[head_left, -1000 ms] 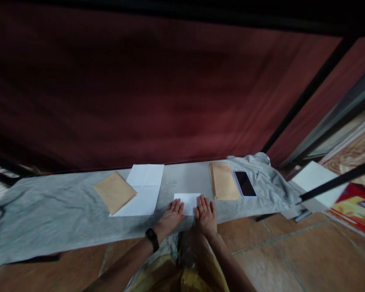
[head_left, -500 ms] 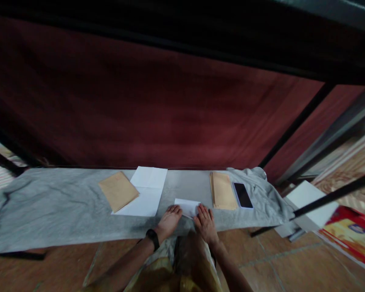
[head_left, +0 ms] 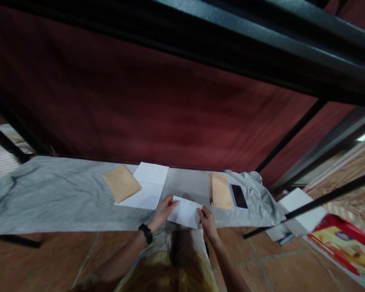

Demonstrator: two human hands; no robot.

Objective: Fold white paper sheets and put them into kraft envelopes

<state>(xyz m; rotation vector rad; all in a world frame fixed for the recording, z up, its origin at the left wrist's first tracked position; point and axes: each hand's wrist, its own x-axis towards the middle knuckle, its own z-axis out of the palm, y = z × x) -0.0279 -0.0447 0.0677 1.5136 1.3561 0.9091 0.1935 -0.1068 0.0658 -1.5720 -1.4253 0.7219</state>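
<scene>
A folded sheet of white paper (head_left: 186, 213) is held between my two hands at the near edge of the cloth-covered bench. My left hand (head_left: 164, 210) pinches its left edge, thumb on top. At the right edge, my right hand (head_left: 207, 220) grips it the same way. To the left lie white sheets (head_left: 153, 184) with a fold crease, partly covered by a brown envelope (head_left: 122, 183). On the right rests a small stack of brown envelopes (head_left: 221, 190), with a phone (head_left: 239, 196) beside it, screen dark.
Grey cloth (head_left: 63, 194) covers the long narrow bench, bunched at its right end. Behind it hangs a dark red curtain (head_left: 170, 113). Black metal bars (head_left: 292, 134) frame the space. White boxes (head_left: 304, 211) and a red-yellow box (head_left: 346, 243) stand at the lower right.
Both hands were pressing flat on the folded paper; now they grip it by its sides, and more of its face shows. The view has tilted slightly.
</scene>
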